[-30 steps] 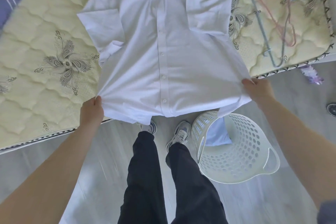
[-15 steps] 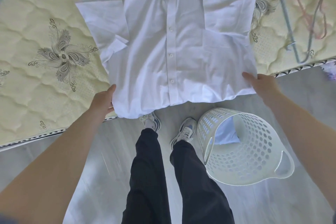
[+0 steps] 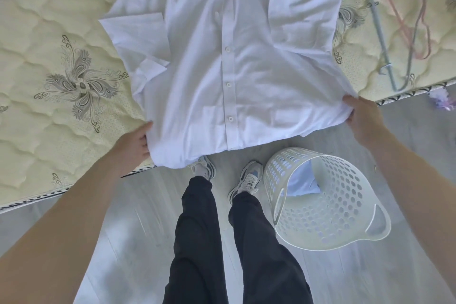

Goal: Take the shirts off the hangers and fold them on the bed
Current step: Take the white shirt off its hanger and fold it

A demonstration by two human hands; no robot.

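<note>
Both hands are gripping the hem of a white short-sleeved button-up shirt (image 3: 229,64). The left hand (image 3: 134,142) is pinching the lower-left corner with its fingers curled against the fabric. The right hand (image 3: 361,118) is holding the lower-right corner, thumb lying on top of the cloth.

The shirt is lying front-up on the quilted mattress (image 3: 49,81) in the upper centre of the frame. Its hem is overhanging the mattress edge above the person's shoes.

Governing relation: the shirt's long axis is running from the collar at the top of the frame down to the hem at the hands, straight away from the person. Each hand is sitting at its own hem corner and neither is noticeably nearer the garment. In my judgement, the next move is carrying the hem up the frame toward the collar, both corners travelling level.

Compared with one second ago, the hem is looking slacker and more rounded, no longer being drawn taut. The left hand is now showing its fingers turned in toward the fabric rather than a knuckles-up fist. More of the collar is showing at the top of the frame.

Wire hangers (image 3: 380,32) are lying on the mattress at upper right. A white perforated laundry basket (image 3: 328,207) is standing on the floor at lower right, holding a pale blue garment (image 3: 302,180).
</note>
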